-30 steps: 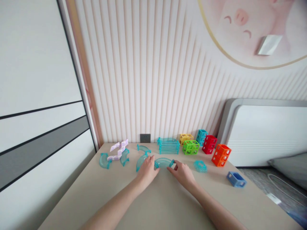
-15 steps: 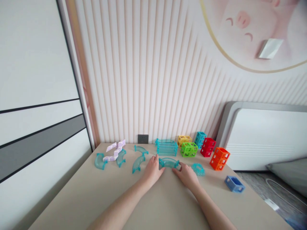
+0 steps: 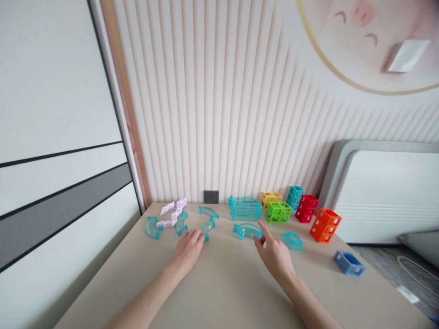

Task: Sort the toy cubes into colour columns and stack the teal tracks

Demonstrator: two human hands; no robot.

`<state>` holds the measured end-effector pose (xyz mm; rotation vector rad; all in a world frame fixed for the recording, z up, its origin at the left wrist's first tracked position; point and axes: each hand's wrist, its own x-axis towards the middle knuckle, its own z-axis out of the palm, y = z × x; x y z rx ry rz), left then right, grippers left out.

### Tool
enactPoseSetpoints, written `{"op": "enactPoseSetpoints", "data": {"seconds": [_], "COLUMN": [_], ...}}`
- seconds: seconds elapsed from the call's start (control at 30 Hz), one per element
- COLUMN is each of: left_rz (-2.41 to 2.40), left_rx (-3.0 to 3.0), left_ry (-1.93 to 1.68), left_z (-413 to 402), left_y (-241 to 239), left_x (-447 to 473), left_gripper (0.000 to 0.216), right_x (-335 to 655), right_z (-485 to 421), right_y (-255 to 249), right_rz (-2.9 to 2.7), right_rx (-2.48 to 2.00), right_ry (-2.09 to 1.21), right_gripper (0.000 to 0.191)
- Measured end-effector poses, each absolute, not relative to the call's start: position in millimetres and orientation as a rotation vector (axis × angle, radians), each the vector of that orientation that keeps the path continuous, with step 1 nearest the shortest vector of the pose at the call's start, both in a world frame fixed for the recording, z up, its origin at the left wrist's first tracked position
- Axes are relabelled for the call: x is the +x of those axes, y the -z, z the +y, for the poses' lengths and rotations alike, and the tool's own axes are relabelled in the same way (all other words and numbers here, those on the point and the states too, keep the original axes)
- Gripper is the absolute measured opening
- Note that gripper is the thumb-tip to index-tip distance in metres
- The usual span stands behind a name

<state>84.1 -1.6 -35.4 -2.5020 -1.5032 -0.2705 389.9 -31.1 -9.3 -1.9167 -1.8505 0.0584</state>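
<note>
My left hand (image 3: 188, 249) is closed at the lower end of a curved teal see-through track piece (image 3: 207, 226), its fingertips partly hidden. Another curved teal piece (image 3: 200, 211) lies just behind that one. My right hand (image 3: 274, 253) has its index finger stretched out and its thumb apart, holding nothing. Beside its fingertips rests a third curved teal track piece (image 3: 248, 230), its right end partly covered by the hand. To the right of this hand lies a round teal piece (image 3: 292, 241).
Zigzag lilac pieces (image 3: 173, 217) and more teal curves (image 3: 153, 227) lie at the table's left. Stacked teal tracks (image 3: 246, 211) stand by the wall. Rightward are yellow (image 3: 270, 198), green (image 3: 278, 212), teal (image 3: 295, 197), red (image 3: 307, 208), orange (image 3: 325, 225) and blue (image 3: 349, 263) frame blocks.
My left hand has left the middle curved track piece and moved left to another one. My right hand has let go of the middle piece and raised its index finger. The view has shifted slightly.
</note>
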Motion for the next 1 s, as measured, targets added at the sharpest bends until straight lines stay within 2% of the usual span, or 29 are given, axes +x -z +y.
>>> {"op": "enactPoseSetpoints", "data": {"seconds": [0.2,0.53,0.77,0.87,1.0], "left_rz": [-1.603,-1.775,-1.89,-1.913,-1.928], "left_rx": [-2.567,-2.551,-2.471,-2.469,-2.483], "left_ry": [0.247,0.186,0.176,0.185,0.191], "left_z": [-5,-6,-3,-1,-1], "left_y": [31,20,13,9,3], "left_x": [84,75,65,60,54], "left_gripper": [0.038,0.047,0.043,0.041,0.038], "right_x": [365,357,346,332,301], "right_z": [-44,-51,-55,-51,-36], "right_y": [18,21,21,21,23], "right_rz": [-1.99,-2.125,-2.35,-2.464,-2.515], "right_rx": [-1.505,-1.513,-1.308,-1.311,-1.395], "right_ry": [-0.097,-0.348,-0.272,-0.173,-0.119], "right_gripper": [0.036,0.036,0.035,0.038,0.052]}}
